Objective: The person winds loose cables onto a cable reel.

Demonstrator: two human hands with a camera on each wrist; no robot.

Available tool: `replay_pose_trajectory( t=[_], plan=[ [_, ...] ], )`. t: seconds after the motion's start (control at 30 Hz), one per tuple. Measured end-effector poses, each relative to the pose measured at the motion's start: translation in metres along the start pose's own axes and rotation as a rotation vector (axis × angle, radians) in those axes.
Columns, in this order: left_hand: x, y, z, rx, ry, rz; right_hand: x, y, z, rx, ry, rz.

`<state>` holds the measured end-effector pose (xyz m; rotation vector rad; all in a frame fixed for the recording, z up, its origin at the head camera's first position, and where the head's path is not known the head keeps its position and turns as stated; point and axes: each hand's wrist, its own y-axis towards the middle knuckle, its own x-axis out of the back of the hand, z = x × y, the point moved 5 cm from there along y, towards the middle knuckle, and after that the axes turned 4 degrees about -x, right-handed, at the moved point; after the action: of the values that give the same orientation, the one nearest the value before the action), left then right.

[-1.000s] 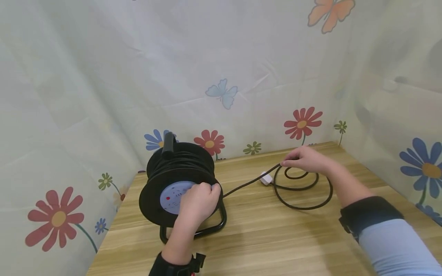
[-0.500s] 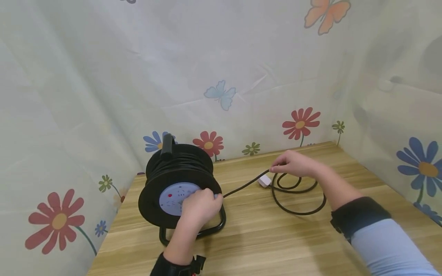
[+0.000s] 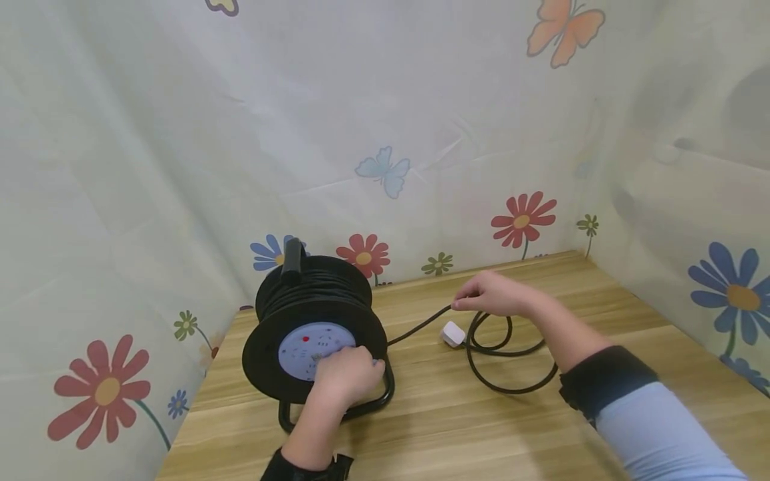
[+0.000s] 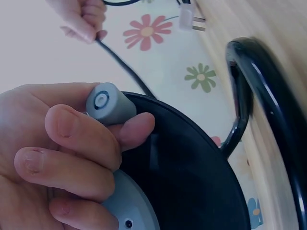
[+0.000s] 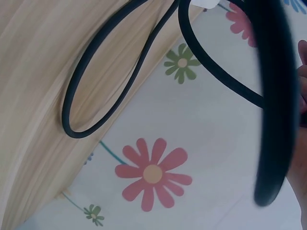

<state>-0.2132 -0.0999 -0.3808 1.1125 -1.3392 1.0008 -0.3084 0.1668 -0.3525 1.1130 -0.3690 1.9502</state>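
Note:
A black cable reel (image 3: 259, 357) with a pale blue socket face (image 3: 295, 354) stands at the left of the table. My left hand (image 3: 349, 375) is at the right side of that face. The left wrist view shows its fingers curled round a grey winding knob (image 4: 112, 106) on the reel. Fingertips of my right hand (image 3: 496, 294) pinch the black cable (image 3: 421, 327), which slants down from them to the reel. Beyond the right hand the cable lies in loose loops (image 3: 511, 389) with a white plug (image 3: 452, 334) at its end.
The reel rests on a black tube stand (image 3: 388, 391), its carrying handle (image 3: 293, 260) pointing up. Under everything is a wooden table (image 3: 457, 434). A flower-printed cloth (image 3: 445, 100) hangs behind the table and along its sides.
The socket face has turned clockwise, its red spot shifting up and right. My right hand has come left, closer to the reel, with the cable; the loops and plug have shifted too.

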Motion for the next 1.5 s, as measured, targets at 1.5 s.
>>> replay_pose_trajectory(
  t=[1.5],
  plan=[
    [-0.021, -0.032, 0.045, 0.031, 0.077, 0.101, -0.048, 0.037, 0.047, 0.127, -0.052, 0.093]
  ],
)
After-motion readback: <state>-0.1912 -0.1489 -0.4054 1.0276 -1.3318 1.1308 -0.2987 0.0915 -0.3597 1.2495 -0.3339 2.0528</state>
